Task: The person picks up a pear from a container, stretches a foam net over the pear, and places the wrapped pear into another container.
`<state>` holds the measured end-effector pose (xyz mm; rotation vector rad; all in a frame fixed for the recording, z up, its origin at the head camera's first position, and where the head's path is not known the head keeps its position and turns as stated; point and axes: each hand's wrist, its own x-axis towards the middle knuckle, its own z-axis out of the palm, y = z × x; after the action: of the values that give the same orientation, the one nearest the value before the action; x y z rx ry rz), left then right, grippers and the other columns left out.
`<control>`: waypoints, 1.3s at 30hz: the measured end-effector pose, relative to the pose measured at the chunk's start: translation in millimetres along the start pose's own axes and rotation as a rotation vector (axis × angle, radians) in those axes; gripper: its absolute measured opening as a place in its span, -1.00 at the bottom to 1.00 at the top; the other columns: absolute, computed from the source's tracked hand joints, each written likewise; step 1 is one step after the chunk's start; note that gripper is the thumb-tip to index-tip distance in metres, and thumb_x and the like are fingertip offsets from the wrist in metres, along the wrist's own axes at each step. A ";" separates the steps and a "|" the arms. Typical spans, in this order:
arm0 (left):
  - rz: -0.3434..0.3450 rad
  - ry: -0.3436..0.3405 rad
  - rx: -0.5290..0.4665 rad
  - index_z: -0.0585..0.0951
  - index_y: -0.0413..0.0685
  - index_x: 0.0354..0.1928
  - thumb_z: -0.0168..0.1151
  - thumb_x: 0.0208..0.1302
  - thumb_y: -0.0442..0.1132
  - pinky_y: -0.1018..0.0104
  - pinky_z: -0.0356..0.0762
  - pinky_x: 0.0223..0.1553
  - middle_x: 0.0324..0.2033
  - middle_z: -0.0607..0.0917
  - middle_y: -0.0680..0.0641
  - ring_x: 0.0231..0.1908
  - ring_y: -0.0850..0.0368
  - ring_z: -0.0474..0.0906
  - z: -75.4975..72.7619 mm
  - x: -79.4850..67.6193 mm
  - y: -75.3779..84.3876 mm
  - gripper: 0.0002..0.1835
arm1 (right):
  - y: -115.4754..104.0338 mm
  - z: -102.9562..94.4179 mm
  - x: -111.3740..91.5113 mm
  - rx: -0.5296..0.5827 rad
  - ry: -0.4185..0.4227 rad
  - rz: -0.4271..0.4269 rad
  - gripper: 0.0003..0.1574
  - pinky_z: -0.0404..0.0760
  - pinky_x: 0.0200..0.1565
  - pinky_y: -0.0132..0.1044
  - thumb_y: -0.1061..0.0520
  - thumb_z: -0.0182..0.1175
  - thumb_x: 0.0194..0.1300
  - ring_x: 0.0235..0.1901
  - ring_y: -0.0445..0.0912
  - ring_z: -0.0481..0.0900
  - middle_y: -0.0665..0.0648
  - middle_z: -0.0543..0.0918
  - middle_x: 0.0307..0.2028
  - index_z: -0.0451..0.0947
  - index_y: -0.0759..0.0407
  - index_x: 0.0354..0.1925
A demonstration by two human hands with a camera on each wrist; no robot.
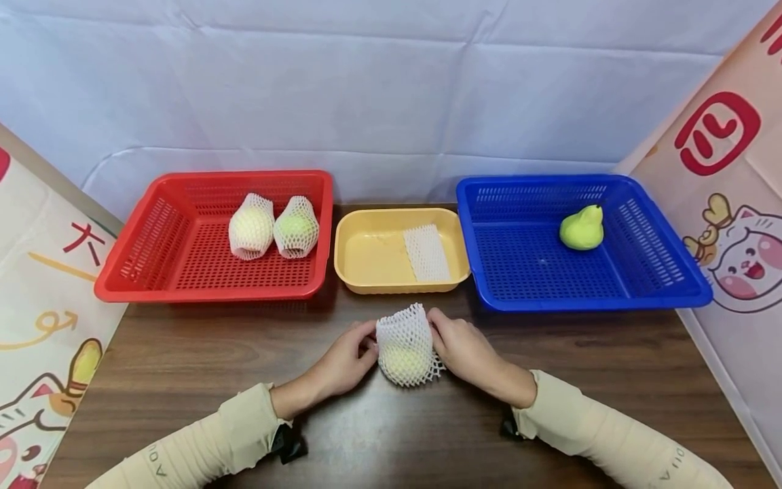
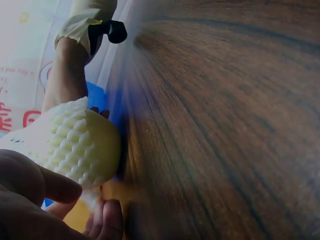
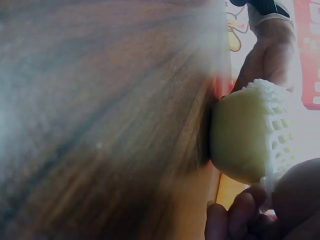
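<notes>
A pale yellow-green fruit (image 2: 108, 147) stands on the table between the hands, with a white foam net sleeve (image 1: 404, 331) drawn over its upper part. Its rounded lower end shows bare in both wrist views, while the sleeve rises loosely above it in the head view. My left hand (image 1: 347, 358) pinches the sleeve's left side between thumb and fingers. On the opposite side, my right hand (image 1: 461, 346) pinches the net (image 3: 280, 132), with its stretched lower edge spreading beside the fingers.
At the back left, a red basket (image 1: 214, 295) holds two net-wrapped fruits (image 1: 251, 227). A yellow tray (image 1: 373, 255) with a flat foam net (image 1: 426, 252) stands in the middle. The blue basket (image 1: 586, 301) at right holds a bare green pear (image 1: 582, 229).
</notes>
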<state>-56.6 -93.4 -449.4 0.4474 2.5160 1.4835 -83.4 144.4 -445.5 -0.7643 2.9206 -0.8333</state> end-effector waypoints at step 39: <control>0.141 -0.149 0.158 0.35 -0.10 0.45 0.64 0.02 -0.09 0.13 0.34 0.37 0.31 0.50 -0.06 0.31 0.10 0.40 -0.2 -3.3 12.0 -0.04 | 3.3 -14.6 -9.2 0.287 -0.227 -0.255 0.10 0.46 0.29 -0.03 -0.09 0.58 0.05 0.28 0.03 0.49 0.21 0.53 0.29 0.32 0.26 0.42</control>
<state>-51.6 -89.3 -438.8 0.7463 2.5380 1.2480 -78.8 158.3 -435.8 -1.1311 2.4683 -1.0726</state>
